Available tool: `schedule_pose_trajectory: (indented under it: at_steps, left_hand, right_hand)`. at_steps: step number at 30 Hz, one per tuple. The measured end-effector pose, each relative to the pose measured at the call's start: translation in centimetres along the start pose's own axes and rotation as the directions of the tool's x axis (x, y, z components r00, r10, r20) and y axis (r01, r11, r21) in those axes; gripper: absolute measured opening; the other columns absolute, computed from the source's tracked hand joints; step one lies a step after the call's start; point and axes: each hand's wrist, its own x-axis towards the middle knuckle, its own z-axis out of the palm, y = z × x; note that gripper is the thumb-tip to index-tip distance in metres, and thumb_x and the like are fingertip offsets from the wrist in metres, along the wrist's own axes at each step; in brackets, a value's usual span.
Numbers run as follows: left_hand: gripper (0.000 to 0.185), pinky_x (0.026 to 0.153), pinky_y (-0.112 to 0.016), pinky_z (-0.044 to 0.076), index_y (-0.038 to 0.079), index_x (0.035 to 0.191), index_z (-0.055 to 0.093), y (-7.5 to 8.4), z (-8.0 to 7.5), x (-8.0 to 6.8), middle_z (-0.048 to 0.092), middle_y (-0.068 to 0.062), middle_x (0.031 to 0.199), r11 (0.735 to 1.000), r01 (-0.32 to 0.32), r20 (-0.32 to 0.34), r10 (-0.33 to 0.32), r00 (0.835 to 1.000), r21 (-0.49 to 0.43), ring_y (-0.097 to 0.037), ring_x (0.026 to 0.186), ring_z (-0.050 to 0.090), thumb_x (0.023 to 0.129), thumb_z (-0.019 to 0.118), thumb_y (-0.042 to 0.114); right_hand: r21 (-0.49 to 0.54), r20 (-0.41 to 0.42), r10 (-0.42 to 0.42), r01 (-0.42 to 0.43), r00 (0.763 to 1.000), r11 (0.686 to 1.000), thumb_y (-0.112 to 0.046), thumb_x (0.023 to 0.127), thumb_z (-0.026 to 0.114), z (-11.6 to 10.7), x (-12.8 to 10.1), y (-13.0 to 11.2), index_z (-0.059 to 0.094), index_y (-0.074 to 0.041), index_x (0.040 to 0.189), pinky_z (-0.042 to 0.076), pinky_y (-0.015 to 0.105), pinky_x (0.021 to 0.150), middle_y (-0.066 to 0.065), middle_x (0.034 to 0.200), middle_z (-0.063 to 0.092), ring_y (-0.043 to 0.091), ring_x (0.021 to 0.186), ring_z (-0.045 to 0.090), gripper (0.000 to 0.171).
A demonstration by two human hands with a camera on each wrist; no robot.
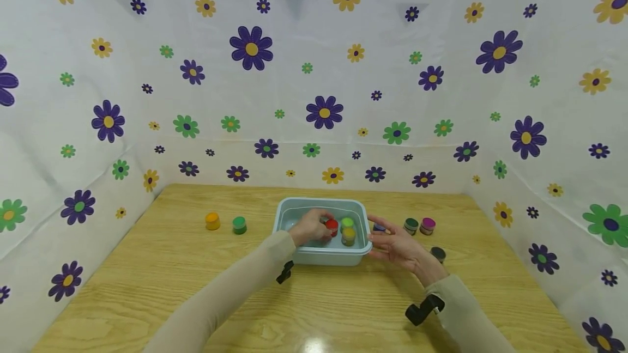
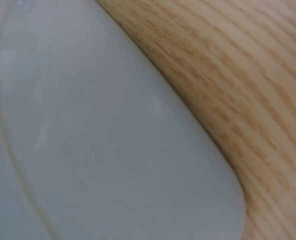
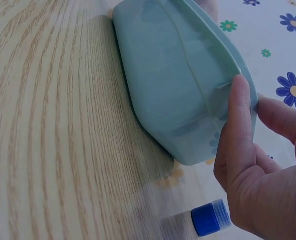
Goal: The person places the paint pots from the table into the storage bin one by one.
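Tub of pale blue-green plastic sits near the middle of a wooden table, holding several small paint pots: a red-lidded pot, a light green-lidded pot and a yellow-lidded pot stand close together inside it. The left hand reaches down into the tub with its fingers curled by the red-lidded pot; from the head view I cannot tell whether it actually grips the pot or only touches it. The left wrist view shows only the tub's blurred wall against the wood grain. The right hand steadies the tub from outside, thumb pressed on the rim at the right corner and the other fingers lying loosely straight alongside, not closed around anything.

Just beside that hand a blue-capped pot stands on the table. Farther right are a dark green-lidded pot, a magenta-lidded pot and a dark-lidded pot. Well to the left stand an orange pot and a green pot. Floral sheeting hangs around the table.

Risks, as I judge them: the pots in the tub are crowded, so fingers closing on one could tip its neighbours. The right hand's hold is light, so a push from inside might slide the tub, and that hand could knock over the blue-capped pot.
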Motion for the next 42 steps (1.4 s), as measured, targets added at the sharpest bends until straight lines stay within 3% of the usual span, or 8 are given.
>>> schedule_pose_trajectory:
  at_steps: [8, 14, 22, 32, 37, 42]
  left_hand:
    - [0.056, 0.076, -0.029, 0.059, -0.004, 0.130, 0.056, 0.45, -0.30, -0.16, 0.063, -0.022, 0.112, 1.000, 0.014, 0.030, -0.013, 0.999, -0.022, -0.024, 0.091, 0.061, 0.077, 0.065, -0.018]
    - [0.056, 0.075, -0.025, 0.055, -0.002, 0.131, 0.056, 0.67, -0.43, -0.31, 0.062, -0.021, 0.117, 1.000, 0.022, 0.026, -0.023, 0.999, 0.016, -0.021, 0.094, 0.059, 0.078, 0.069, -0.014]
    - [0.054, 0.083, -0.031, 0.059, -0.002, 0.132, 0.055, 0.60, -0.36, -0.23, 0.061, -0.022, 0.125, 1.000, 0.006, 0.040, -0.006, 0.999, -0.006, -0.029, 0.107, 0.062, 0.081, 0.065, -0.015]
    - [0.054, 0.089, -0.034, 0.058, -0.002, 0.132, 0.055, 0.47, -0.38, 0.18, 0.059, -0.021, 0.128, 1.000, -0.009, 0.026, 0.008, 1.000, 0.022, -0.032, 0.116, 0.058, 0.080, 0.065, -0.013]
    - [0.054, 0.084, -0.037, 0.060, -0.005, 0.132, 0.054, 0.45, -0.54, 0.10, 0.056, -0.023, 0.133, 0.998, -0.044, -0.011, 0.044, 0.999, -0.041, -0.033, 0.105, 0.063, 0.080, 0.058, -0.018]
    - [0.040, 0.078, -0.038, 0.061, -0.005, 0.124, 0.059, 0.33, -0.76, 0.00, 0.061, -0.022, 0.123, 0.994, -0.090, -0.050, 0.087, 0.995, -0.067, -0.026, 0.092, 0.064, 0.085, 0.059, -0.013]
  right_hand:
    - [-0.004, 0.002, 0.003, -0.003, 1.000, 1.000, -0.002, 0.098, 0.056, 0.00, 0.13, 0.00, 0.021, -0.015, 0.157, 0.058, 0.037, 0.091, 0.005, 0.108, 0.062, 0.015, 0.096, 0.067, 0.070]
    - [-0.005, 0.004, 0.000, 0.000, 1.000, 1.000, -0.002, 0.098, 0.055, 0.02, 0.13, 0.01, 0.020, -0.016, 0.157, 0.058, 0.036, 0.090, 0.005, 0.108, 0.063, 0.015, 0.095, 0.068, 0.070]
    - [-0.005, -0.008, 0.003, -0.003, 1.000, 1.000, -0.002, 0.098, 0.056, 0.09, 0.08, 0.00, 0.021, -0.016, 0.157, 0.059, 0.035, 0.088, 0.011, 0.123, 0.056, 0.015, 0.096, 0.067, 0.069]
    - [-0.002, -0.001, 0.002, -0.002, 1.000, 1.000, -0.002, 0.098, 0.056, -0.05, 0.09, -0.12, 0.021, -0.017, 0.157, 0.059, 0.034, 0.088, 0.012, 0.122, 0.057, 0.016, 0.098, 0.067, 0.070]
    - [-0.018, 0.001, -0.003, 0.003, 1.000, 1.000, -0.003, 0.099, 0.055, -0.06, 0.08, -0.16, 0.021, -0.017, 0.157, 0.060, 0.032, 0.086, 0.011, 0.123, 0.056, 0.016, 0.099, 0.067, 0.070]
    - [-0.032, 0.003, -0.004, 0.004, 1.000, 0.999, -0.003, 0.099, 0.055, -0.06, 0.00, -0.10, 0.019, -0.017, 0.158, 0.060, 0.031, 0.086, 0.013, 0.126, 0.054, 0.016, 0.099, 0.067, 0.070]
